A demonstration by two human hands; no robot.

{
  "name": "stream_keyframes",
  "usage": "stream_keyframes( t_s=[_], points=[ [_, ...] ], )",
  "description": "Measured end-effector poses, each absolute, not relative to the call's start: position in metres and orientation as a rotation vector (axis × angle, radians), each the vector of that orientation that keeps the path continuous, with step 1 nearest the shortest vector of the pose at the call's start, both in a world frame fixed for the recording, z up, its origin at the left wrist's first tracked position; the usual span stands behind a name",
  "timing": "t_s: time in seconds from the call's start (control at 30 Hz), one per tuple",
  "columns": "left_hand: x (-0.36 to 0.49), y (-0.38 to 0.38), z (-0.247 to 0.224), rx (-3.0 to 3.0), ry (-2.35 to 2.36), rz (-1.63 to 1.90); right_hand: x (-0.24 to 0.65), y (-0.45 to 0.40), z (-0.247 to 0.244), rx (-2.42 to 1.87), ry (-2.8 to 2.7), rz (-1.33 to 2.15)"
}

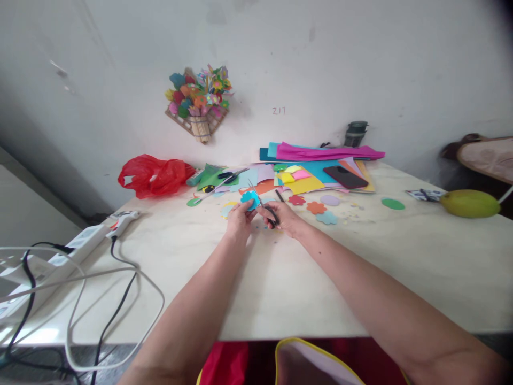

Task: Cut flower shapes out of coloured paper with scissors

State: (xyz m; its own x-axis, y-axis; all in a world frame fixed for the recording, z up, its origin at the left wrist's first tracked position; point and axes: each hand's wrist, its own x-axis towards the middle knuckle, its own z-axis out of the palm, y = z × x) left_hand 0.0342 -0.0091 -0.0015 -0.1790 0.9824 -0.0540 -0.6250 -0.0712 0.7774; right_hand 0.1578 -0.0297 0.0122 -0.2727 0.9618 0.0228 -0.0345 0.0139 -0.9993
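My left hand point(240, 218) pinches a bright blue paper flower point(249, 200) with scalloped edges above the table. Close beside it, my right hand point(284, 216) is closed around the black handles of a pair of scissors point(271, 215). The scissor blades point up and away, at the right edge of the flower. Just right of the hands lie a red paper flower point(297, 200), an orange flower point(316, 207) and a light blue flower point(326, 217). A lilac paper oval point(329, 200) rests behind them. Small paper scraps are scattered under and around my hands.
Coloured sheets point(304, 184) and a phone point(345, 177) lie at the back. Another pair of scissors point(228, 176) is by a red plastic bag point(154, 175). A power strip point(80, 246) with loose cables occupies the left. A yellow-green fruit point(469, 203) sits far right.
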Motion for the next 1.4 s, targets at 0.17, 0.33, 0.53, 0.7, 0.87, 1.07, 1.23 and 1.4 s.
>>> stream_keyframes(
  t_s=[0.17, 0.33, 0.53, 0.7, 0.87, 1.07, 1.23, 1.4],
  points=[
    [0.038, -0.012, 0.0, 0.59, 0.806, 1.608, 0.155, -0.031, 0.012, -1.038, -1.355, 1.407],
    [0.039, -0.012, -0.002, 0.61, 0.797, 1.618, 0.154, -0.031, 0.01, -1.049, -1.315, 1.406],
    [0.039, -0.011, -0.003, 0.605, 0.785, 1.626, 0.153, -0.027, 0.005, -1.011, -1.294, 1.412],
    [0.039, -0.012, -0.001, 0.592, 0.794, 1.639, 0.153, -0.022, 0.001, -0.974, -1.295, 1.419],
    [0.039, -0.013, 0.0, 0.612, 0.797, 1.634, 0.152, -0.021, -0.001, -0.977, -1.286, 1.402],
    [0.039, -0.012, -0.001, 0.596, 0.793, 1.643, 0.15, -0.021, -0.002, -0.992, -1.28, 1.384],
    [0.038, -0.011, -0.002, 0.595, 0.805, 1.644, 0.15, -0.021, 0.0, -1.028, -1.287, 1.365],
    [0.032, -0.009, -0.001, 0.666, 0.826, 1.615, 0.156, -0.018, 0.004, -1.075, -1.271, 1.373]
  ],
)
